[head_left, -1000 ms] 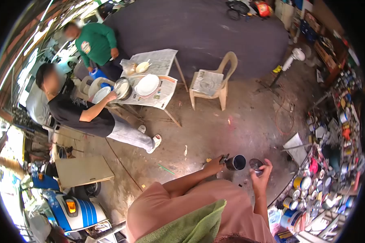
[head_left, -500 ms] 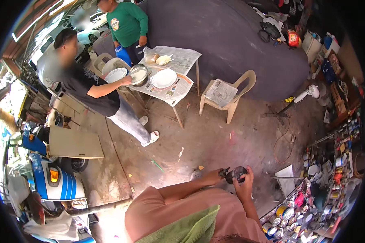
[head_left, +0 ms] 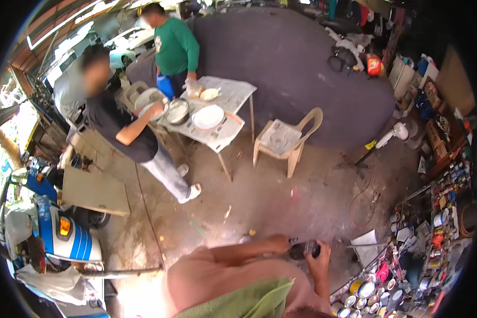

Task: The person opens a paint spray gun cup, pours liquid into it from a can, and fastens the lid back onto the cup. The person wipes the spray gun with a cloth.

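Note:
My right hand (head_left: 319,259) is curled around one side of a dark, round object (head_left: 304,250), held low in front of my body. My left hand (head_left: 277,244) is closed at the object's left end, around a small dark part that I cannot make out well. Blur hides what kind of thing it is. A green towel (head_left: 244,302) hangs over my shoulder, below both hands.
A person in black (head_left: 124,122) and one in green (head_left: 176,47) stand at a newspaper-covered table (head_left: 230,87) with a white plate (head_left: 208,116) and a pot (head_left: 176,112). There is a plastic chair (head_left: 283,137), a pedestal fan (head_left: 397,132), and paint cans (head_left: 363,289) at right.
My view has shifted slightly, and the dark object is lower in it, still between both hands. The person in black has moved a hand off the pot; the person in green reaches toward the plastic bag.

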Motion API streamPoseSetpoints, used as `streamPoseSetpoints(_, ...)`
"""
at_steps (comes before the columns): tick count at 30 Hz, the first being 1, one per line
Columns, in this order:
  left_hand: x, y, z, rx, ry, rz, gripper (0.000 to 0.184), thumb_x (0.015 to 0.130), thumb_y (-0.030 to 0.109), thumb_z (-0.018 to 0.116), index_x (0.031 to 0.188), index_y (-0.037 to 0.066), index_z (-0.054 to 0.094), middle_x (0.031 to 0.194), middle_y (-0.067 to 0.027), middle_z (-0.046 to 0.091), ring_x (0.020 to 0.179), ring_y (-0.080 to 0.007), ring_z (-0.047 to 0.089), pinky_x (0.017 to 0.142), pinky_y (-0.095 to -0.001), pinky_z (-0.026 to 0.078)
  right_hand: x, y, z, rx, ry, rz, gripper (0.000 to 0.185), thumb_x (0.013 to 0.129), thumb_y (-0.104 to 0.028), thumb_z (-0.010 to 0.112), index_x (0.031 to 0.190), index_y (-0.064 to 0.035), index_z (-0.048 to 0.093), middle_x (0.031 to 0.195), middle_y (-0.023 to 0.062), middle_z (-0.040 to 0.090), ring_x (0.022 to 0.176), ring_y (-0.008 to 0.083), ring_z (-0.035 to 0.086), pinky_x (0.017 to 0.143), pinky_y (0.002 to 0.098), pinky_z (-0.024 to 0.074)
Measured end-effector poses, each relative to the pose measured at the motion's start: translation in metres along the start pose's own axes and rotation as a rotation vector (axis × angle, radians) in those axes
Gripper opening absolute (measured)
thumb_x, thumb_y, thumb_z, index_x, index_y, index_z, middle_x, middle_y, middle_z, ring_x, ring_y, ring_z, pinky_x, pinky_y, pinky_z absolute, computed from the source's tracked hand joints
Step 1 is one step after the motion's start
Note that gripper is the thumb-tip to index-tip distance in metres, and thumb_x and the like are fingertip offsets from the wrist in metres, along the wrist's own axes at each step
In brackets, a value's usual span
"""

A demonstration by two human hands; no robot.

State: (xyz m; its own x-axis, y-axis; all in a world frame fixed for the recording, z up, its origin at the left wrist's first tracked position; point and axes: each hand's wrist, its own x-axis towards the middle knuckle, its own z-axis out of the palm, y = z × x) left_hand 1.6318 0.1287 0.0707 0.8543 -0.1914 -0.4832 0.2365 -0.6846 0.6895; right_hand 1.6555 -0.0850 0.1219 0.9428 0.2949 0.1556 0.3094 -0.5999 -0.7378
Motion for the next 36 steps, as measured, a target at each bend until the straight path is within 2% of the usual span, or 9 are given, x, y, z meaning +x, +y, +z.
streamPoseSetpoints(4,-0.001,0.010,-0.010,-0.101,-0.265,-0.234,0.040,0.078,0.029,0.061,0.104,0.000,0.070,0.094,-0.0255,0.070,0.086,-0.0378,0.070,0.078,-0.0464,0.055,-0.022,0.016,0.002,0.036,-0.039,0.179,0.055,0.070,-0.016,0.078,0.119,0.0009,0.058,0.113,0.0183,0.060,0.108,0.0320,0.056,0.097,0.0393,0.0437)
streamPoseSetpoints(7,-0.015,0.007,-0.009,0.023,0.067,0.076,0.040,0.079,0.029,0.061,0.106,0.001,0.070,0.095,-0.0253,0.070,0.088,-0.0380,0.070,0.080,-0.0467,0.054,-0.026,0.008,-0.015,0.058,-0.031,0.139,0.056,0.069,-0.016,0.079,0.119,0.0012,0.058,0.112,0.0171,0.061,0.106,0.0300,0.058,0.095,0.0380,0.0455)
streamPoseSetpoints(10,-0.005,0.009,-0.024,-0.037,-0.316,-0.215,0.044,0.080,0.032,0.062,0.112,0.002,0.068,0.104,-0.0258,0.068,0.099,-0.0390,0.067,0.087,-0.0477,0.051,-0.021,0.029,0.007,0.116,-0.074,0.215,0.056,0.067,-0.015,0.079,0.117,0.0011,0.059,0.111,0.0161,0.061,0.104,0.0282,0.060,0.093,0.0374,0.0472)
streamPoseSetpoints(13,-0.015,-0.005,-0.018,0.058,0.005,0.124,0.044,0.080,0.036,0.062,0.110,0.003,0.068,0.099,-0.0246,0.070,0.094,-0.0378,0.068,0.082,-0.0474,0.053,-0.024,-0.005,-0.013,0.065,-0.031,0.109,0.056,0.066,-0.015,0.080,0.116,0.0012,0.059,0.110,0.0158,0.061,0.105,0.0277,0.060,0.093,0.0380,0.0474)
streamPoseSetpoints(17,-0.010,-0.002,-0.023,-0.033,-0.286,-0.193,0.046,0.081,0.040,0.063,0.110,0.005,0.069,0.102,-0.0254,0.069,0.095,-0.0370,0.068,0.083,-0.0464,0.052,-0.025,0.033,0.014,0.017,-0.113,0.141,0.055,0.067,-0.016,0.080,0.116,-0.0009,0.060,0.107,0.0158,0.062,0.103,0.0296,0.061,0.094,0.0389,0.0473)
streamPoseSetpoints(20,-0.022,-0.012,-0.023,-0.029,-0.038,0.179,0.048,0.080,0.042,0.063,0.113,0.007,0.068,0.095,-0.0235,0.071,0.087,-0.0377,0.069,0.077,-0.0458,0.054,-0.027,0.005,-0.001,0.127,-0.069,0.172,0.054,0.067,-0.018,0.079,0.115,-0.0014,0.061,0.106,0.0166,0.062,0.101,0.0324,0.061,0.093,0.0389,0.0480)
streamPoseSetpoints(29,-0.015,-0.019,-0.008,-0.070,-0.228,-0.107,0.043,0.081,0.038,0.063,0.110,0.008,0.068,0.084,-0.0201,0.071,0.075,-0.0354,0.070,0.070,-0.0454,0.055,-0.041,0.005,-0.003,0.022,-0.147,0.213,0.057,0.068,-0.022,0.079,0.117,-0.0001,0.060,0.111,0.0179,0.062,0.106,0.0321,0.061,0.094,0.0385,0.0475)
streamPoseSetpoints(30,-0.015,-0.028,0.003,-0.006,-0.014,0.129,0.041,0.081,0.038,0.063,0.107,0.007,0.069,0.067,-0.0176,0.068,0.058,-0.0345,0.068,0.058,-0.0436,0.055,-0.044,0.000,-0.010,-0.022,-0.155,0.179,0.056,0.069,-0.022,0.079,0.117,-0.0001,0.060,0.112,0.0183,0.062,0.107,0.0319,0.061,0.094,0.0385,0.0474)
streamPoseSetpoints(36,-0.005,-0.049,0.027,0.031,-0.032,0.148,0.043,0.083,0.038,0.062,0.112,0.006,0.066,0.084,-0.0198,0.071,0.073,-0.0307,0.070,0.065,-0.0427,0.055,-0.037,0.018,-0.002,-0.034,-0.191,0.067,0.059,0.071,-0.022,0.080,0.122,0.0004,0.059,0.116,0.0201,0.062,0.109,0.0335,0.061,0.097,0.0385,0.0466)
